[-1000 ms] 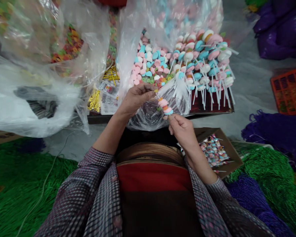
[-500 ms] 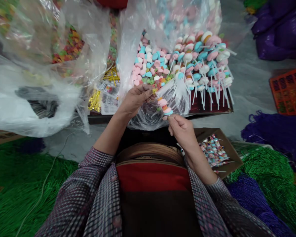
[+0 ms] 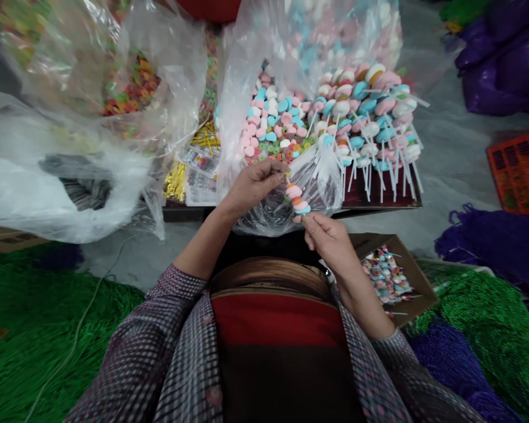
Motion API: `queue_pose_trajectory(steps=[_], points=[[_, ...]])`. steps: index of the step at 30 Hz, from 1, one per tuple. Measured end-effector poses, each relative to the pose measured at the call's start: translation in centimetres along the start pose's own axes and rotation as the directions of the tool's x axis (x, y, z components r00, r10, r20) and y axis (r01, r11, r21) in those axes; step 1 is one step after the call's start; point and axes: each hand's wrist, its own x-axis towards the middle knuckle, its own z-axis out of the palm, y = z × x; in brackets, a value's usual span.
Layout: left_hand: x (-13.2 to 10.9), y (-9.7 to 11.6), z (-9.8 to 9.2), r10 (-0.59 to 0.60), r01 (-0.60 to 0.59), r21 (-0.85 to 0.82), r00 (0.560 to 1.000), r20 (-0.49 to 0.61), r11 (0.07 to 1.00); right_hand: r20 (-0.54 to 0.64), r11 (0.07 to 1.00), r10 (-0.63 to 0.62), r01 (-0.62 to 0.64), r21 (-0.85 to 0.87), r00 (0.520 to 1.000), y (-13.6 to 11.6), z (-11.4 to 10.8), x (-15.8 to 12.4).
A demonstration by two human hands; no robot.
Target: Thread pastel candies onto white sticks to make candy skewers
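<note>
Between my two hands is a candy skewer (image 3: 295, 198) with pink and blue marshmallows and orange and green gummy rings threaded on it. My right hand (image 3: 328, 235) pinches its lower end, just under a blue marshmallow. At the skewer's upper tip, my left hand (image 3: 260, 183) pinches a small yellow gummy ring (image 3: 287, 174). Just beyond the hands lie loose pink, white and blue marshmallows (image 3: 271, 120) and gummy rings (image 3: 273, 154) in an open clear plastic bag (image 3: 264, 220).
Finished candy skewers (image 3: 370, 126) with white sticks are heaped on the table's right side. Gold twist ties (image 3: 175, 182) lie left. Bags of gummy rings (image 3: 134, 88) stand far left. A cardboard box (image 3: 417, 294) of wrapped skewers sits below right, an orange crate (image 3: 518, 170) beyond.
My left hand has brought the yellow gummy ring closer to the skewer's tip. My right hand keeps its pinch on the lower end. The whole view has shifted slightly.
</note>
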Motion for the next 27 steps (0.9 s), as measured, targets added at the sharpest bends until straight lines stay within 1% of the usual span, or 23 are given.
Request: queue_pose_trajectory(steps=[1, 3, 6, 8, 10, 12, 13, 14, 16, 18, 19, 20, 21, 24, 26, 27], points=[[-0.1, 0.0, 0.1, 0.015, -0.015, 0.057, 1.000, 0.011, 0.998, 0.002, 1.000, 0.009, -0.009, -0.006, 1.000, 0.0, -0.1, 0.0], [-0.3, 0.2, 0.4, 0.048, -0.055, 0.233, 0.998, 0.035, 0.971, 0.009, 0.999, 0.034, -0.034, -0.011, 0.999, -0.1, -0.2, 0.0], [-0.8, 0.8, 1.1, 0.097, -0.135, 0.520, 0.990, 0.100, 0.843, 0.020, 0.996, 0.089, -0.089, 0.008, 0.996, -0.2, 0.1, 0.5], [-1.0, 1.2, 1.3, 0.108, -0.176, 0.613, 0.983, 0.146, 0.771, 0.017, 0.993, 0.115, -0.115, 0.037, 0.993, 0.0, 0.5, 1.2], [-0.6, 1.4, 0.8, 0.114, -0.186, 0.626, 0.981, 0.155, 0.757, -0.007, 0.992, 0.099, -0.098, 0.075, 0.995, 0.2, 0.7, 1.9], [0.3, 1.2, -0.5, 0.112, -0.148, 0.637, 0.989, 0.097, 0.756, -0.045, 0.992, 0.049, -0.043, 0.118, 0.998, 0.4, 0.8, 2.3], [1.1, 1.0, -1.4, 0.103, -0.107, 0.663, 0.994, 0.045, 0.741, -0.061, 0.990, 0.023, -0.015, 0.137, 0.998, 0.5, 0.8, 2.4], [1.9, 0.8, -2.3, 0.091, -0.053, 0.706, 0.996, -0.016, 0.706, -0.072, 0.988, 0.005, 0.006, 0.152, 0.997, 0.5, 0.8, 2.5], [3.6, 0.1, -4.1, 0.034, 0.065, 0.808, 0.994, -0.105, 0.586, -0.088, 0.985, -0.012, 0.027, 0.171, 0.996, 0.5, 0.7, 2.3], [5.0, -0.8, -5.4, -0.074, 0.159, 0.870, 0.987, -0.141, 0.466, -0.098, 0.983, -0.011, 0.029, 0.179, 0.995, 0.6, 0.6, 2.0], [5.5, -1.4, -5.8, -0.115, 0.186, 0.880, 0.982, -0.150, 0.438, -0.102, 0.983, -0.010, 0.028, 0.183, 0.995, 0.6, 0.6, 1.8], [5.8, -2.0, -6.2, -0.137, 0.201, 0.878, 0.978, -0.157, 0.434, -0.103, 0.981, -0.009, 0.029, 0.190, 0.995, 0.7, 0.5, 1.7], [6.0, -2.7, -6.4, -0.136, 0.207, 0.865, 0.977, -0.161, 0.457, -0.105, 0.980, -0.010, 0.030, 0.198, 0.994, 0.9, 0.5, 1.6], [6.1, -4.4, -7.1, -0.051, 0.174, 0.786, 0.983, -0.179, 0.594, -0.108, 0.977, -0.008, 0.030, 0.210, 0.994, 1.2, 0.3, 1.4], [6.1, -4.8, -7.6, 0.000, 0.146, 0.733, 0.981, -0.196, 0.664, -0.117, 0.977, -0.005, 0.030, 0.212, 0.993, 1.1, 0.2, 1.5], [6.1, -4.7, -7.8, 0.023, 0.135, 0.702, 0.977, -0.211, 0.699, -0.126, 0.977, -0.005, 0.032, 0.212, 0.992, 1.0, 0.1, 1.6]])
